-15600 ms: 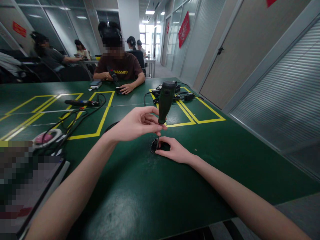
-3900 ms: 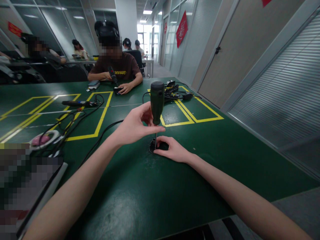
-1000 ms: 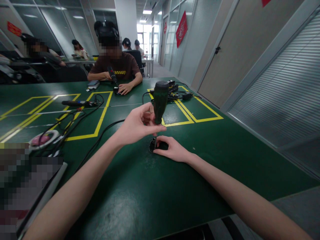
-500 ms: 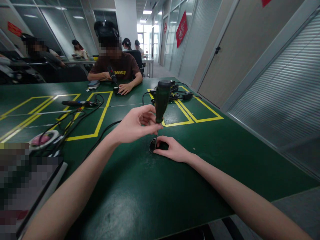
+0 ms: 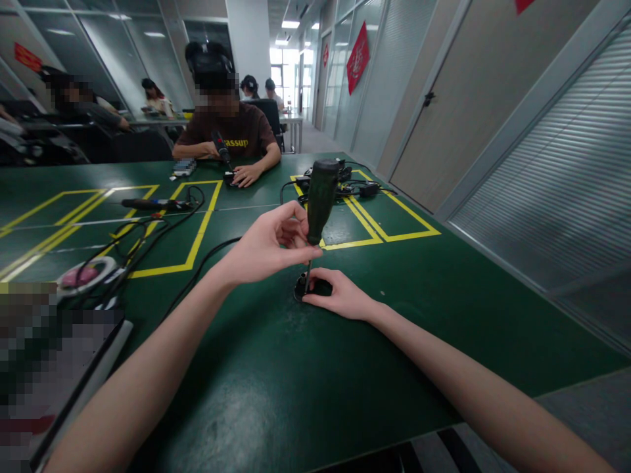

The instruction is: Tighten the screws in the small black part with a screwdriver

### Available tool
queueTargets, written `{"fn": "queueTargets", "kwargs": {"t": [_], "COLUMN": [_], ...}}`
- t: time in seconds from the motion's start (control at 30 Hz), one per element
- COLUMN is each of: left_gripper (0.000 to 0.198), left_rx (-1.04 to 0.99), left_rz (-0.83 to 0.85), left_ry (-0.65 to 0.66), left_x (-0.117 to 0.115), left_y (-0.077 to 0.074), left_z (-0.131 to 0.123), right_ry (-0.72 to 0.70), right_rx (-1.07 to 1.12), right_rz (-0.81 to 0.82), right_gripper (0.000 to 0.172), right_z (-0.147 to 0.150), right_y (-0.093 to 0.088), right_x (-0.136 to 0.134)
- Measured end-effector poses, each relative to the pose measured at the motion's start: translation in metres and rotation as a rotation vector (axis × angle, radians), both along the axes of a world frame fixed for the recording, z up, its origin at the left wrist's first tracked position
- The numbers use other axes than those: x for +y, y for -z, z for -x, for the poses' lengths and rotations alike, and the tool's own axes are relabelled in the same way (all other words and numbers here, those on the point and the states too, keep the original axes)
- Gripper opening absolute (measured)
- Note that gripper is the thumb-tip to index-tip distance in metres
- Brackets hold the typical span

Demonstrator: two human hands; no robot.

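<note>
My left hand is closed around the lower end of a dark-handled screwdriver, with thumb and fingers at the neck of the handle. The screwdriver stands nearly upright, leaning slightly right at the top, and its thin shaft runs down to a small black round part on the green table. My right hand pinches this black part from the right, thumb in front and fingers behind. The exact kind of the part, and where the tip meets it, cannot be made out.
Black cables and adapters lie in a heap beyond the screwdriver. To the left are a corded pen-shaped tool and a white tape roll. Across the green table, a co-worker holds a power tool against a small part.
The screwdriver's handle has tilted a little to the right, and my left fingers have shifted slightly on it. My right hand and the black part stay in place.
</note>
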State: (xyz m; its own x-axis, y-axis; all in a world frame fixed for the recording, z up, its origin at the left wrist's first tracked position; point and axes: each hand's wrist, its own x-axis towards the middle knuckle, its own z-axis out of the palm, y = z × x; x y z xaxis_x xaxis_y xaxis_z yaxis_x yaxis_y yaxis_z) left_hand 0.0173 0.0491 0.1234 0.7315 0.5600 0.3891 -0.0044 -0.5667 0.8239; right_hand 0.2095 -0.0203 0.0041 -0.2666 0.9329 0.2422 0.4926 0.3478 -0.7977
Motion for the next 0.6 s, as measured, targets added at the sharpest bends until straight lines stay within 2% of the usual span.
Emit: {"fn": "queueTargets", "kwargs": {"t": [0.13, 0.3, 0.6], "left_gripper": [0.036, 0.023, 0.032], "left_rx": [0.012, 0.037, 0.033], "left_rz": [-0.023, -0.067, -0.068], "left_ry": [-0.018, -0.019, -0.047], "left_x": [-0.0007, -0.0018, -0.0019], "left_y": [-0.0015, -0.0029, -0.0025], "left_z": [0.0002, -0.0002, -0.0002], "right_ry": [-0.004, -0.001, 0.007], "right_rx": [-0.005, -0.013, -0.008], "right_rz": [0.003, 0.002, 0.008], "right_gripper": [0.022, 0.022, 0.023], "right_z": [-0.0009, -0.0012, -0.0005], "right_y": [0.0010, 0.0004, 0.0001], "right_x": [0.0003, 0.0007, 0.0009]}}
